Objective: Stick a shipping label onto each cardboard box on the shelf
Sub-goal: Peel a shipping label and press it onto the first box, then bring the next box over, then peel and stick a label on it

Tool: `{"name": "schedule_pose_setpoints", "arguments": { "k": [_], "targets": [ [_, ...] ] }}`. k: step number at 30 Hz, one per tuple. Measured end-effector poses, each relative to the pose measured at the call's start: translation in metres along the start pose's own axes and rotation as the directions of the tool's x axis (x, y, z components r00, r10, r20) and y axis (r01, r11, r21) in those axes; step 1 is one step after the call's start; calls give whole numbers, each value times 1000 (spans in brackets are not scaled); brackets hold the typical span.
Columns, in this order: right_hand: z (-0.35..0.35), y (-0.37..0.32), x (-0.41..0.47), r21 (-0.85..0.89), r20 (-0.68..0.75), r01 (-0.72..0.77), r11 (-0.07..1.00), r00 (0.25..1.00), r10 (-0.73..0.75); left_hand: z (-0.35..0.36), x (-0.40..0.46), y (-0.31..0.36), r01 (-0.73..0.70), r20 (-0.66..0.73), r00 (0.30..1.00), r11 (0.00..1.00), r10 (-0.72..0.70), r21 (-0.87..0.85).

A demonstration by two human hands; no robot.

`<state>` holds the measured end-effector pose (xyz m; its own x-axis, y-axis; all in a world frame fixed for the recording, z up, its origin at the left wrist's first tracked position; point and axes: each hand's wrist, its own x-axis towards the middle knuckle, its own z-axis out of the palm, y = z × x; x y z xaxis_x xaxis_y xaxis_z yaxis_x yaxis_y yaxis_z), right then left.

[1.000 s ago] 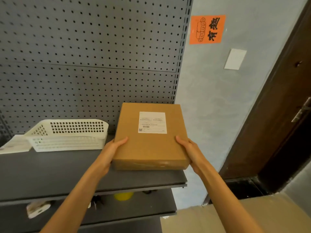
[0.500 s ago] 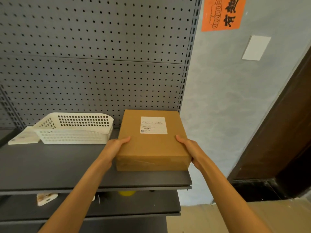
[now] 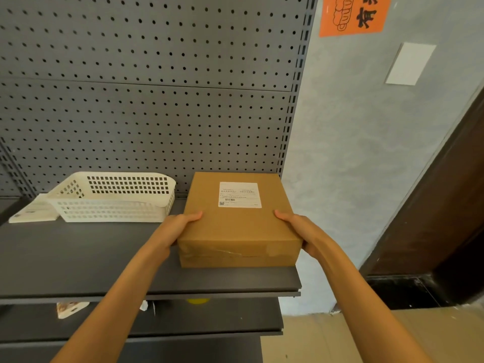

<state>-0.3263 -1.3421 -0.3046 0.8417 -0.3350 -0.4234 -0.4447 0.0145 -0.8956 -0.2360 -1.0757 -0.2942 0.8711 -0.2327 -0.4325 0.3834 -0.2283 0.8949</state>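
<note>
Two hands, left hand and right hand, gripping one labelled cardboard box, one white basket beside it

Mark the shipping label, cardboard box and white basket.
shipping label (image 3: pixel 240 194): head view, middle of its printed face.
cardboard box (image 3: pixel 235 229): head view, bare top below the label.
white basket (image 3: pixel 115 210): head view, its slotted front wall.

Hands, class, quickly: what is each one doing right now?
Left hand: grips the left side of the cardboard box, thumb on top.
Right hand: grips the box's right side, thumb on top.
</note>
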Motion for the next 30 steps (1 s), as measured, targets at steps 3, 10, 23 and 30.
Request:
{"name": "schedule_pose_setpoints", "arguments": {
  "k": [3,10,23,30],
  "targets": [
    [1,0,-1,-3,-1,6,1000,1000,-6,-1,0,0,1,18,1000,1000,-1,2],
    [3,1,-2,0,19,12,1000,1000,-12,2,-3,-2,-9,-10,1000,1000,9,11],
    [-2,-32,-22,-389,-136,295,873,918,-371,-8,-19,30,-182,-196,932,863,304,472],
    [42,-59,-40,-900,121,377,217,696,-708,-57,-54,32,-71,-63,774,185,630,980]
  ]
}}
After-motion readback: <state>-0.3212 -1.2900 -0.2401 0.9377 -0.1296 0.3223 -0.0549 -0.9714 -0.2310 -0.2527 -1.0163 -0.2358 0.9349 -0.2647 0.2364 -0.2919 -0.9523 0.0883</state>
